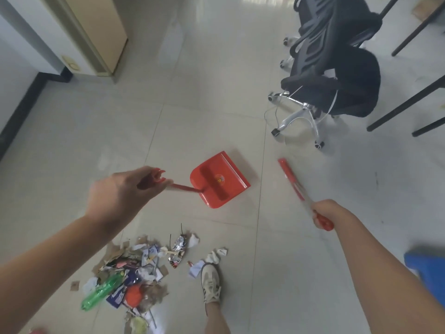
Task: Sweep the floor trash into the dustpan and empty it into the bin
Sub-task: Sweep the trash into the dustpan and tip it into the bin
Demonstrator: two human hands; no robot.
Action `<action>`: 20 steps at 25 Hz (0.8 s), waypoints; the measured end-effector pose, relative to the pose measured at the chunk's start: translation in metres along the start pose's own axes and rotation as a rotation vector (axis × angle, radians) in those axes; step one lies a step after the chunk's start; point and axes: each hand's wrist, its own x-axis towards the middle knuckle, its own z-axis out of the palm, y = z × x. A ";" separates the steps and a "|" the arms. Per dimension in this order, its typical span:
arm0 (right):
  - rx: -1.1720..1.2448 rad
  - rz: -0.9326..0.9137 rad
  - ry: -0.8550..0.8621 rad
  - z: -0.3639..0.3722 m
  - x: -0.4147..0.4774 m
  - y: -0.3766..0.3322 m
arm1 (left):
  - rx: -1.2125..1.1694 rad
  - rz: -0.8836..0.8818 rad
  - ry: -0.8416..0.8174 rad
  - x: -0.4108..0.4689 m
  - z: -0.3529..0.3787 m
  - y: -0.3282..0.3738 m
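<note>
left hand point(120, 191): fingers curled round dustpan point(219, 180) handle | right hand point(323, 214): fingers gripping broom point(290, 178) | trash point(134, 273): piled on floor point(216, 92) beside shoe point(211, 283), apart from dustpan

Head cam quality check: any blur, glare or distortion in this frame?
Head view: motion blur on the left hand at the dustpan handle and along the broom held by the right hand. The trash is fairly sharp. There's bright glare on the floor at the top and wide-angle bending toward the edges.
</note>
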 end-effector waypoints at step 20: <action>-0.253 0.069 -0.330 0.268 -0.266 0.148 | 0.094 -0.259 0.089 -0.200 -0.122 -0.246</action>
